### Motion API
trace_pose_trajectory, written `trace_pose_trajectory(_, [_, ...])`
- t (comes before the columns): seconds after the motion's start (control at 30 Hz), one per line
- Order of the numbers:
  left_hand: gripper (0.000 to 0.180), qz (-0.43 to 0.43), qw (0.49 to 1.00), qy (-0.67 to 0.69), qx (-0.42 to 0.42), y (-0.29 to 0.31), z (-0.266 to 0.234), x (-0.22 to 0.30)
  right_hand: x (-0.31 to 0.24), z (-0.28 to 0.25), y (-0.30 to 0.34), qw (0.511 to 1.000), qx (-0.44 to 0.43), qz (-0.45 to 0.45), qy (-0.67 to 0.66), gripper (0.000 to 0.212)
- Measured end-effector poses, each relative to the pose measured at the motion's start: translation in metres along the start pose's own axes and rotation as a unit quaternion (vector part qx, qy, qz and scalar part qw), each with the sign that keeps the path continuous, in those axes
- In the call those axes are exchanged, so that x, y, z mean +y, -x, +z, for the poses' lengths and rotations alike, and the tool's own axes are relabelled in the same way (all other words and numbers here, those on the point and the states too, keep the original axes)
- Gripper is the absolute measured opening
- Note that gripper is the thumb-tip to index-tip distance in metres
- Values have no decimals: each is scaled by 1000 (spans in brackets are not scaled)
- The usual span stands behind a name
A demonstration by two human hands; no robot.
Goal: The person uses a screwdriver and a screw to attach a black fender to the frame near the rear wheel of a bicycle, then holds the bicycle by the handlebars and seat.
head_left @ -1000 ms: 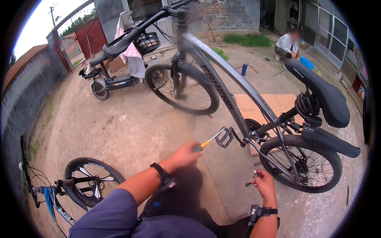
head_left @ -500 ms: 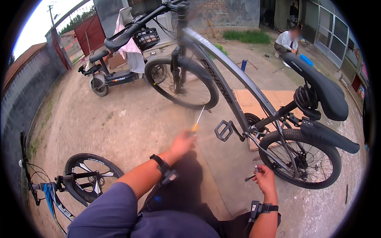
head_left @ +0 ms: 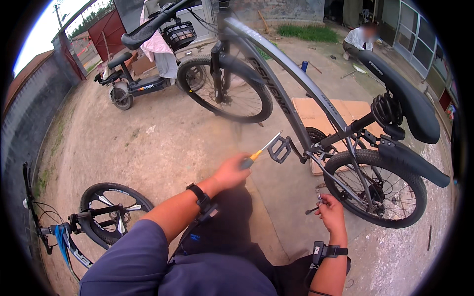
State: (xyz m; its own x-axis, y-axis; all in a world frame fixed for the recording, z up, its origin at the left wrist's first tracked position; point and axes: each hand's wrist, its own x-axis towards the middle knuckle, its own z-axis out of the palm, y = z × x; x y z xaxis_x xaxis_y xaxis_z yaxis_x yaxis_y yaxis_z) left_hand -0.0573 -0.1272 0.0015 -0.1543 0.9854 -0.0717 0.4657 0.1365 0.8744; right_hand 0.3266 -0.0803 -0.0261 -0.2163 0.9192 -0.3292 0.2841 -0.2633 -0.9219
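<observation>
Low in the frame, just left of centre, we see the left hand (head_left: 231, 171) with its grip closed round the yellow-and-grey handle of a screwdriver (head_left: 256, 155), the shaft slanting up to the right. We judge the tool light and rigid — best taken by the thick handle, as the slim metal looks slippery. At lower right of centre, the right hand (head_left: 332, 213) pinches a small metal piece (head_left: 320, 198), a dark piece (head_left: 312, 211) beside it; we cannot tell whether they are joined. Both look light, hard and easily dropped, suiting a fingertip hold. Ahead, the screwdriver's tip shows beside the black pedal (head_left: 280, 150) of a grey bicycle (head_left: 282, 101) — whether touching, we cannot tell. Beyond the frame tubes lies flat cardboard (head_left: 313, 116); farther off, a scooter (head_left: 143, 89) stands upper left and a person (head_left: 356, 40) crouches upper right.
</observation>
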Motion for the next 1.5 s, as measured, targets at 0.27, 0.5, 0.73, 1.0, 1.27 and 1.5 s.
trace_pose_trajectory(0.27, [55,15,1000,-19,1,-5,4,0,5,-4,-1,1000,-6,-4,5,35])
trace_pose_trajectory(0.5, [54,22,999,-22,7,-7,4,-5,-3,-1,-1,1000,-15,-1,17,37])
trace_pose_trajectory(0.73, [59,-38,999,-5,-19,-3,0,10,1,-1,-2,1000,-13,-4,4,38])
trace_pose_trajectory(1.0, [58,-37,999,8,-18,-4,1,8,2,-1,-3,1000,-16,-6,12,38])
trace_pose_trajectory(1.27, [58,-32,999,-2,-18,-6,3,1,0,1,-2,1000,-14,-5,14,39])
trace_pose_trajectory(1.5, [58,-35,999,8,-22,-8,2,1,10,1,-7,999,-14,-25,22,40])
